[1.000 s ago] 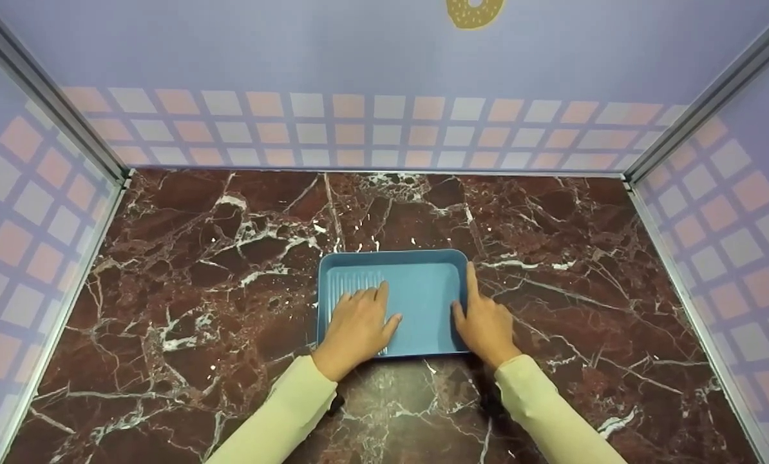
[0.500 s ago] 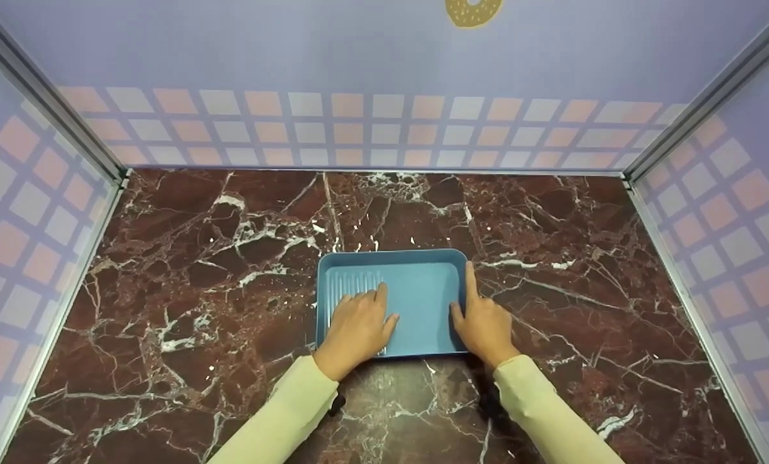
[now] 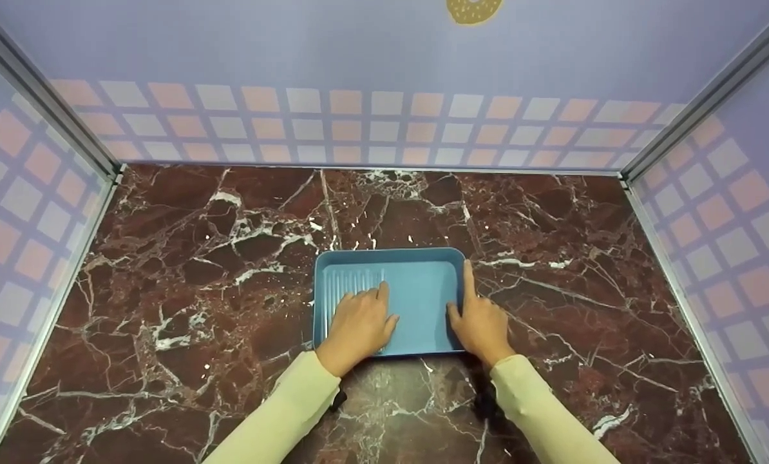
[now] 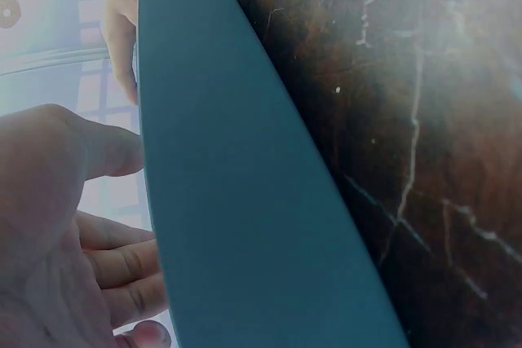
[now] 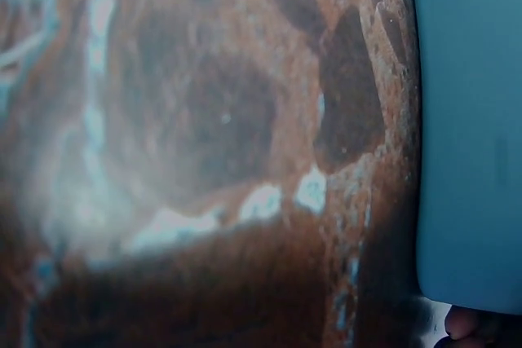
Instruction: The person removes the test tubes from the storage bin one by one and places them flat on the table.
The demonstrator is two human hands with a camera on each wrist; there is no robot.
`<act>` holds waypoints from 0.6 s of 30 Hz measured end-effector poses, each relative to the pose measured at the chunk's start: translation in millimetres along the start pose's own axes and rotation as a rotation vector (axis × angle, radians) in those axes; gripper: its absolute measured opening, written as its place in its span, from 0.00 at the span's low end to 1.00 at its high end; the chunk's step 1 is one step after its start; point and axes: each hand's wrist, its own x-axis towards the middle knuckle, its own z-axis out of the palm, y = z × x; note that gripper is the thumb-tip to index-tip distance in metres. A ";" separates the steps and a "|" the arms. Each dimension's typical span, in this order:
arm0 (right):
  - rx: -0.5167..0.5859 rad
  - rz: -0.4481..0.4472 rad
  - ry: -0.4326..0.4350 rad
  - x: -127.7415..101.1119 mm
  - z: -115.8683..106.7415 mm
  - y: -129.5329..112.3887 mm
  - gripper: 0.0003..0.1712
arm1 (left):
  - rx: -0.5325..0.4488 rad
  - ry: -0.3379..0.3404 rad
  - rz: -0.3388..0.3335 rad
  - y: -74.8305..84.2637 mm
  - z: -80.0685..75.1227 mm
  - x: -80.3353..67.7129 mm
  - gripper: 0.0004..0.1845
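Note:
A blue rectangular tray (image 3: 423, 290) with low walls lies on the marbled surface, its left part ribbed. My left hand (image 3: 359, 325) is over the ribbed part, the index finger pointing forward and the thumb out to the right. In the left wrist view, the tray's outer front wall (image 4: 228, 169) rises beside that hand, whose fingers are loosely bent behind the rim. My right hand (image 3: 484, 325) grips the tray's right wall, thumb inside and index finger stretched along the outside. The right wrist view shows the tray's outer side (image 5: 473, 136) and a fingertip (image 5: 461, 321) below it.
Dark red marbled tabletop (image 3: 198, 258) with white veins surrounds the tray. A lilac back wall (image 3: 384, 58) with pink and white squares stands behind, and similar panels close off both sides, with metal profiles (image 3: 681, 119) at the corners.

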 end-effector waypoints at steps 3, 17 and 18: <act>0.005 0.001 0.005 0.3 -1.0 0.3 0.47 | 0.011 -0.020 -0.003 1.9 -0.6 1.3 0.32; 0.036 0.031 -0.035 0.1 -0.4 0.3 0.47 | 0.026 -0.014 0.003 1.2 3.4 6.6 0.36; 0.038 0.031 -0.035 0.1 -0.5 0.6 0.47 | 0.031 -0.014 0.004 1.3 3.7 7.3 0.36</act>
